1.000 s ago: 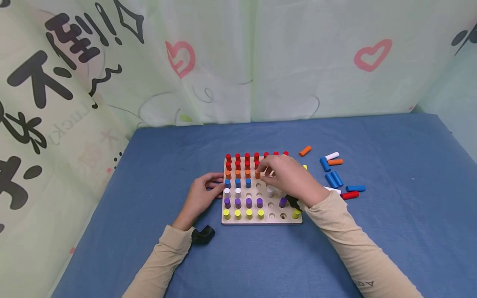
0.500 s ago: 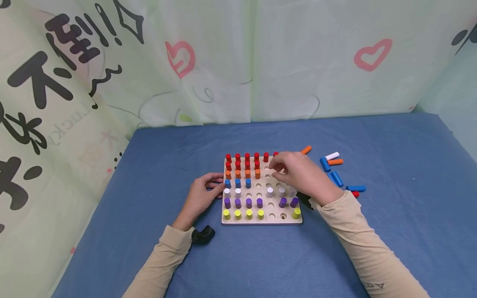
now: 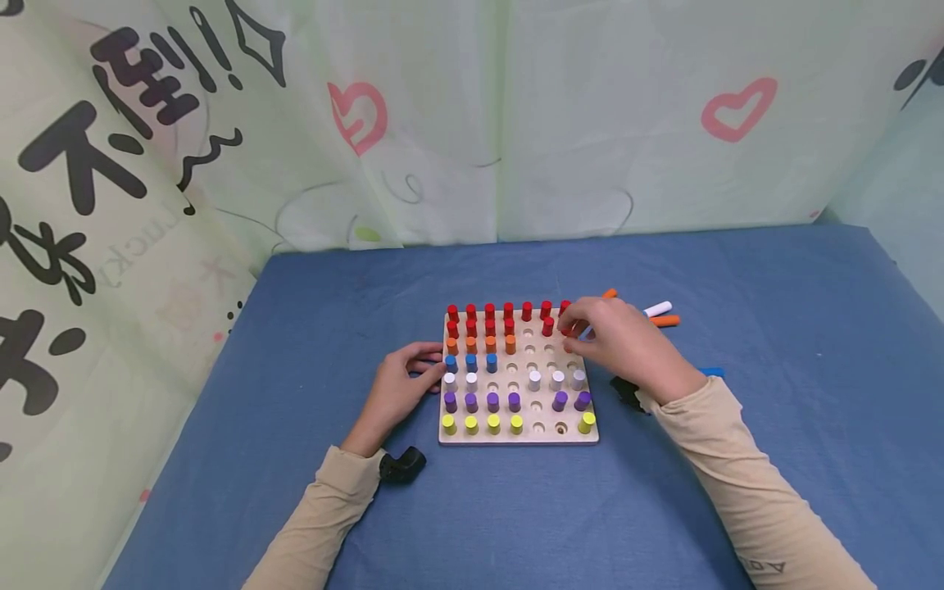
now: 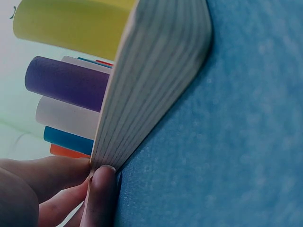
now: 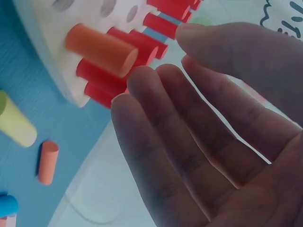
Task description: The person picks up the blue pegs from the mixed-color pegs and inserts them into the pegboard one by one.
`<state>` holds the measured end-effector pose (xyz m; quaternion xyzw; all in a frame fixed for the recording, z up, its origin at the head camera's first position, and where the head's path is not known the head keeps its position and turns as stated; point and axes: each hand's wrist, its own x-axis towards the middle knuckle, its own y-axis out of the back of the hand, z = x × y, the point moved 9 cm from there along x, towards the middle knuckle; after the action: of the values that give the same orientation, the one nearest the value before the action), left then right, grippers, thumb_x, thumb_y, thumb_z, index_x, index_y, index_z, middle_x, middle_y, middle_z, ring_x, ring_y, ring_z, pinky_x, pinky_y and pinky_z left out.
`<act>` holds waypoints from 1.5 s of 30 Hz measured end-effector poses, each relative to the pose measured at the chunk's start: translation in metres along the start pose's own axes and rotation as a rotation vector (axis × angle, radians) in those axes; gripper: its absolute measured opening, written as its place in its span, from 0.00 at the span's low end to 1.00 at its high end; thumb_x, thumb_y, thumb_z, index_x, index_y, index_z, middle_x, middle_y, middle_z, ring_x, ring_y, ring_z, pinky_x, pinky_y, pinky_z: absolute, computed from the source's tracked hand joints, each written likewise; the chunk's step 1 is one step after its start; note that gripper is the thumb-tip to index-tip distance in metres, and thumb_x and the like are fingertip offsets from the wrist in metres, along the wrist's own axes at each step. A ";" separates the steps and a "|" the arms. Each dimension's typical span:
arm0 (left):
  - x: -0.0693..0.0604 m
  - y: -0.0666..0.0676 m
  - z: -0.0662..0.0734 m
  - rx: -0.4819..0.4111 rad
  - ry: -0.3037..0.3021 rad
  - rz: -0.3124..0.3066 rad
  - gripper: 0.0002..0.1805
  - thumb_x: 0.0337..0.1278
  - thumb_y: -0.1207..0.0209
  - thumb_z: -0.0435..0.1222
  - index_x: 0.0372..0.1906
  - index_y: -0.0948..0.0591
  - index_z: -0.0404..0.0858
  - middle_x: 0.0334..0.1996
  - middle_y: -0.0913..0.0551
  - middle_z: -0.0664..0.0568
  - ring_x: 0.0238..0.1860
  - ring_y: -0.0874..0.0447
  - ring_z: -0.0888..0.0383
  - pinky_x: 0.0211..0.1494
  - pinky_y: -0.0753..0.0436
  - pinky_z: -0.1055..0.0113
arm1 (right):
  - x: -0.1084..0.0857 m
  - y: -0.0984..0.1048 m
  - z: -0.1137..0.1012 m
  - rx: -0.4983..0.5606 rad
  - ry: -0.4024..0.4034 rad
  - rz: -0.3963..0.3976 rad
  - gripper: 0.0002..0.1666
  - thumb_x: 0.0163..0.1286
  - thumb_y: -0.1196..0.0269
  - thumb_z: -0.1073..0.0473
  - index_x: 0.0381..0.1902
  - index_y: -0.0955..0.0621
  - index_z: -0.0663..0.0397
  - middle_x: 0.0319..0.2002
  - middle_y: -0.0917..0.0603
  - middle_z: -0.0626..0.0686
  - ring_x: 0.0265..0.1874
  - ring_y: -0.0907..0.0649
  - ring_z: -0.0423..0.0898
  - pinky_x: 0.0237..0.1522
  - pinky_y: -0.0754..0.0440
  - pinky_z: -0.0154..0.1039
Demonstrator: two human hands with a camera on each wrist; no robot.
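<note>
A wooden pegboard [image 3: 519, 436] holds rows of upright red, orange, blue, white, purple and yellow pegs, with several bare holes among them. My left hand [image 3: 401, 389] grips its left edge; finger and thumb [image 4: 102, 189] meet the layered side [image 4: 151, 61] in the left wrist view. Over the back right corner hovers my right hand [image 3: 615, 340], fingers apart and holding nothing. Its fingertips are by an orange peg [image 5: 102, 49] and red pegs [image 5: 161, 24] standing in the board. The hand partly covers that corner in the head view.
Loose pegs lie right of the board: orange [image 3: 666, 320], white [image 3: 658, 309] and blue [image 3: 711, 372], some hidden behind the right hand. A loose yellow peg [image 5: 18, 122] shows in the right wrist view. A patterned curtain [image 3: 442, 123] stands behind the blue cloth [image 3: 332, 295].
My right hand has moved rightward across the board from the fourth orange peg to the right end, uncovering holes and a red peg in the second row. The left hand stays put.
</note>
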<state>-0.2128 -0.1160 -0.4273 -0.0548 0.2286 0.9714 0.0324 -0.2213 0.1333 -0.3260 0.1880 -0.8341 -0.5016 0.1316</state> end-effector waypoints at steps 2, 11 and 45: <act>0.000 0.000 -0.001 -0.002 0.002 0.001 0.19 0.64 0.37 0.34 0.59 0.20 0.37 0.47 0.16 0.45 0.38 0.16 0.57 0.38 0.12 0.67 | -0.001 0.001 0.002 0.001 0.002 0.000 0.11 0.61 0.29 0.66 0.42 0.14 0.61 0.38 0.13 0.53 0.37 0.15 0.48 0.43 0.15 0.48; 0.001 0.000 -0.002 0.004 0.004 -0.006 0.20 0.64 0.37 0.35 0.59 0.20 0.37 0.47 0.16 0.45 0.38 0.16 0.57 0.38 0.12 0.67 | -0.005 0.003 0.014 -0.026 -0.015 0.007 0.09 0.62 0.31 0.67 0.40 0.14 0.61 0.36 0.13 0.54 0.37 0.15 0.50 0.43 0.15 0.50; -0.001 0.000 0.001 0.010 -0.008 0.007 0.20 0.63 0.36 0.34 0.59 0.20 0.36 0.46 0.16 0.45 0.37 0.16 0.57 0.38 0.12 0.67 | -0.022 0.022 0.059 -0.065 -0.133 -0.001 0.15 0.61 0.30 0.66 0.46 0.15 0.64 0.43 0.14 0.60 0.42 0.15 0.55 0.46 0.16 0.55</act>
<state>-0.2124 -0.1158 -0.4264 -0.0501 0.2333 0.9706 0.0302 -0.2299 0.1989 -0.3346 0.1505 -0.8243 -0.5398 0.0814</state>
